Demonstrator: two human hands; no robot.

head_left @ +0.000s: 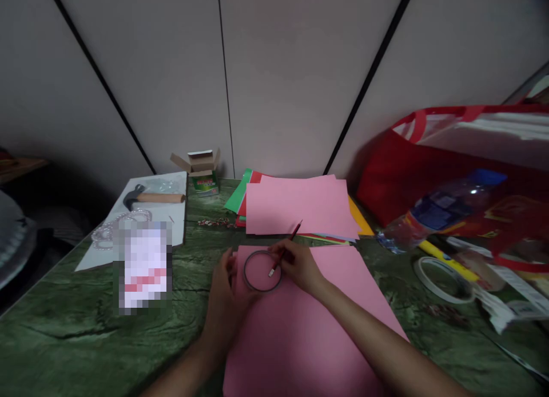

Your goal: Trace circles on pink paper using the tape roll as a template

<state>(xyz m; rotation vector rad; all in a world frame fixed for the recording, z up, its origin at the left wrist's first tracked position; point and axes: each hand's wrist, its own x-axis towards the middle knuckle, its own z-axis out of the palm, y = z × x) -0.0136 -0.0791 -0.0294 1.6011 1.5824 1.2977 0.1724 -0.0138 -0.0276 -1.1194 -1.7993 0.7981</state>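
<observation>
Right hand (301,266) pinched pencil (295,231); left hand (225,298), loosely spread, lay by ring (245,271) between them; risk seemed ring sliding on pink paper (300,342) if pencil nudged it

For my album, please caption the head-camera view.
Pencil in the right hand, pale end over a ring on pink paper, left hand at its edge.

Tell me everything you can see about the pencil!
The pencil is slim and dark reddish, with a narrow, dark tip at one end and a whitish piece, perhaps an eraser, at the other. The right hand holds it at a slant, hiding its middle. Its tip points up and away from the person; the whitish end appears inside the thin grey ring, above the pink paper. Whether it touches the paper isn't clear.
</observation>
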